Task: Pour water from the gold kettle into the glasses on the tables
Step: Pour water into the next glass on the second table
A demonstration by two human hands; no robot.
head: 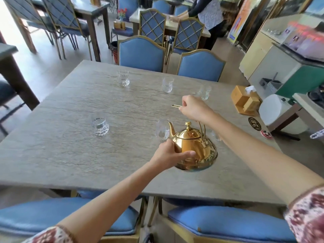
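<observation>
The gold kettle stands on the grey stone-look table, near its front right part. My right hand is closed around the kettle's raised wire handle above the lid. My left hand cups the kettle's left side below the spout. The spout points at a clear glass right beside it. Other clear glasses stand on the table: one at the left, one at the far middle, one further right, one behind my right hand. Part of another glass shows under my right forearm.
Blue padded chairs line the far side and the near edge. A wooden napkin box sits at the table's right edge beside a round dark coaster. A person stands at a further table. A counter is at the right.
</observation>
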